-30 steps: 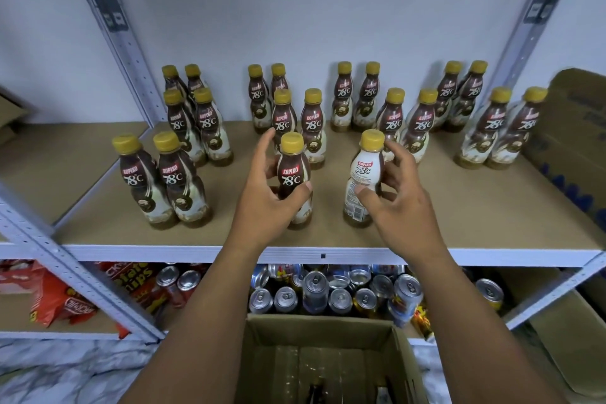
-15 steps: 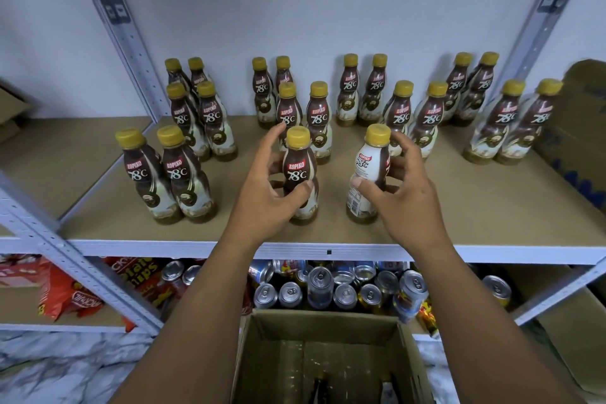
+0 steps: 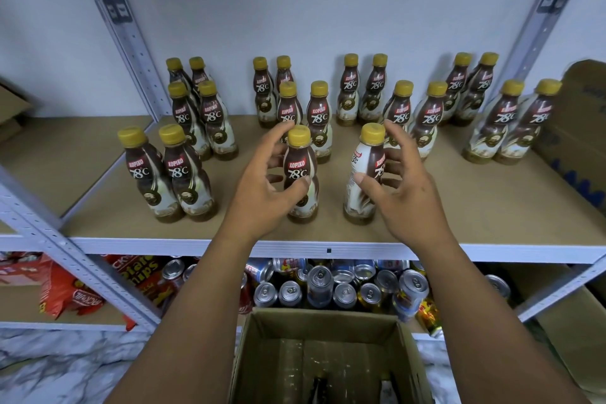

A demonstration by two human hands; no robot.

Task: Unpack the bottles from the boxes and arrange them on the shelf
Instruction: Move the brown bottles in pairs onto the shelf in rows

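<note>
Brown board forms the shelf (image 3: pixel 492 207), and every bottle in sight stands upright on it. Near the shelf's front edge, about midway along, stand 2 yellow-capped coffee bottles a little apart. The left hand (image 3: pixel 262 187) curls round the left bottle (image 3: pixel 300 170): the thumb lies on the front of the label and the fingers curve behind it. The right hand (image 3: pixel 403 184) holds the right bottle (image 3: pixel 364 174) the same way, thumb on the front and fingers behind (this one is turned so its white side faces forward and its label points right). Both bottle bases rest on the shelf.

Further back on the shelf, 18 more bottles (image 3: pixel 319 115) of the same kind stand in pairs, 3 pairs towards the left end and the others in rows reaching the back wall. At the shelf's right end sits a brown carton (image 3: pixel 583 128).

Below the shelf, drink cans (image 3: pixel 319 285) are packed together with their tops up, and red snack bags (image 3: pixel 72 295) lie under its left part. In front of the shelf and lower, between the 2 forearms, an open cardboard box (image 3: pixel 328 315) shows a dim inside; what lies there I cannot tell.
</note>
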